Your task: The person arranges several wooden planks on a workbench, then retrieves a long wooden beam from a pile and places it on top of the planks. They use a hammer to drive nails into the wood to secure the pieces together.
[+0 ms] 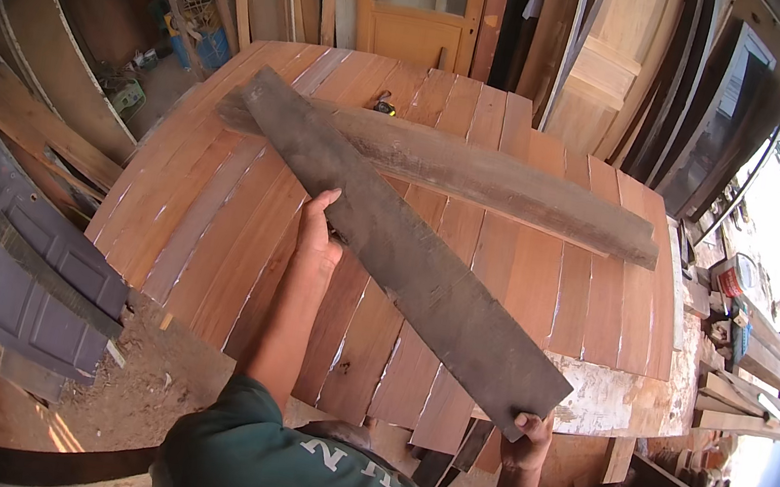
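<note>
A long dark wooden plank [408, 256] slants across the view, from the far left down to the near right. My left hand [318, 229] grips its near edge around the middle, thumb on top and the other fingers hidden beneath. At the near right end, my right hand [528, 440] holds the plank's corner, again with the thumb on top. Under the held plank's far part lies a second thick board [508, 185], running left to right. Both are over a broad panel of reddish-brown boards [207, 268] laid side by side, with whitish streaks along the joints.
A tape measure [385, 103] lies at the panel's far edge. Behind it lean a glazed wooden door [413, 23] and several boards. A grey panelled door [16, 211] stands at left. Stacked timber [750, 379] and a white bucket [736, 276] are at right.
</note>
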Demonstrator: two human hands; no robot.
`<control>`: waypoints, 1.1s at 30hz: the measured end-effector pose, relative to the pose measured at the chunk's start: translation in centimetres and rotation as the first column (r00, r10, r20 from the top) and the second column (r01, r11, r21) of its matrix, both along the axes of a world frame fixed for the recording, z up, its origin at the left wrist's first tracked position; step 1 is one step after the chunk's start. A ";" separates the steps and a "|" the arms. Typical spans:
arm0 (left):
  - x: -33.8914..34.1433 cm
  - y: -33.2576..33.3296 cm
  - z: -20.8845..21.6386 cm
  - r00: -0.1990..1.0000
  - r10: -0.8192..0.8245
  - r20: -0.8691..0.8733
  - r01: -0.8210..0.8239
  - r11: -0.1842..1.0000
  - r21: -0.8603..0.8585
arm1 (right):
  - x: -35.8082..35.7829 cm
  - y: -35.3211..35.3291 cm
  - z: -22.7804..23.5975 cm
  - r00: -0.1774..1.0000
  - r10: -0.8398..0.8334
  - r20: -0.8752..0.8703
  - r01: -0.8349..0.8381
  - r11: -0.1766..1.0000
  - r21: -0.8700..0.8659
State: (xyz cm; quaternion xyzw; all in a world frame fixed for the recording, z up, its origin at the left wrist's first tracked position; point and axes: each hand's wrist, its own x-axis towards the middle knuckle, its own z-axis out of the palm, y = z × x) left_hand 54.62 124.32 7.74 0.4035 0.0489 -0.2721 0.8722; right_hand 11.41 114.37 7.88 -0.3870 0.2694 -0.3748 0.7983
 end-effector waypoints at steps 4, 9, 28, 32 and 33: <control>2.8 1.7 -2.5 0.944 -0.261 0.203 0.144 0.877 0.458 | 2.1 -3.7 -1.7 0.997 0.081 -0.016 -0.077 0.984 0.163; -0.5 2.1 4.0 0.039 -0.781 0.623 -0.450 0.543 0.709 | 4.3 -7.8 -3.6 0.998 -0.036 -0.043 0.046 0.959 0.279; 12.5 -28.3 7.1 -0.494 -0.863 0.106 -0.333 0.300 0.894 | 8.3 -27.7 1.5 0.942 -0.284 -0.180 0.194 0.896 -0.399; 13.4 -30.7 3.8 -0.408 -0.909 0.085 -0.416 0.268 0.869 | 3.7 -21.2 0.5 0.801 -0.271 -0.534 -0.020 0.879 -0.476; 12.8 -30.9 3.3 -0.419 -0.905 0.073 -0.414 0.261 0.872 | 1.5 -19.5 -0.7 0.777 -0.271 -0.568 0.010 0.908 -0.420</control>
